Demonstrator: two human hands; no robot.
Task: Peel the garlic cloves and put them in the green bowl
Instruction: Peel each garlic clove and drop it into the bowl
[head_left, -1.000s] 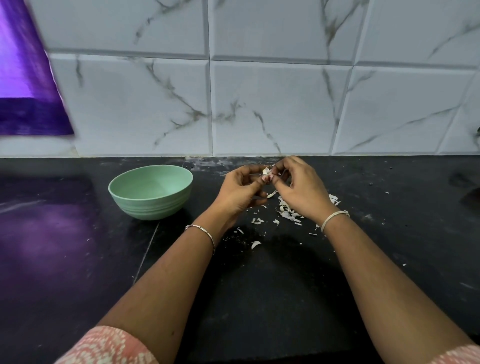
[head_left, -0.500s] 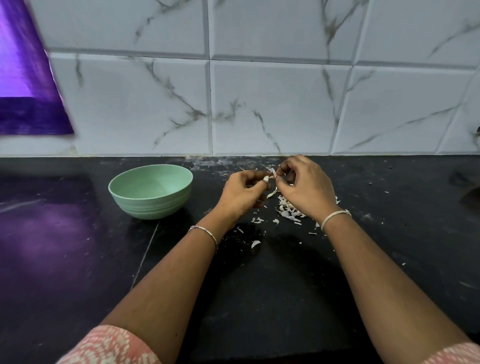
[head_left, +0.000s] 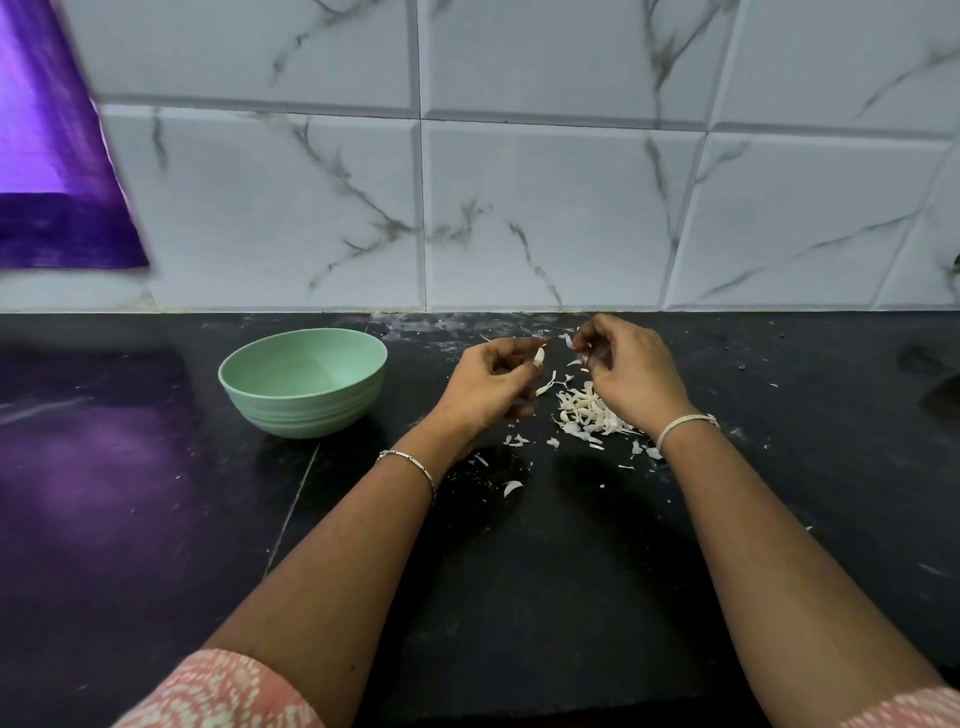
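A pale, glossy garlic clove (head_left: 539, 356) is being pinched by the curled fingers (head_left: 513, 344) of the left hand (head_left: 488, 387) above the black table (head_left: 519, 571). Just beside it, the right hand (head_left: 631, 382) is pinching a papery skin flake (head_left: 566, 340). White peelings (head_left: 587, 410) are lying beneath, and the green bowl (head_left: 306, 410) is standing to the left.

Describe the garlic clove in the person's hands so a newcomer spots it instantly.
On the black countertop, right of the green bowl, find the left hand. The clove is the plump whitish piece pinched at its fingertips, unlike the flat loose skins lying below.
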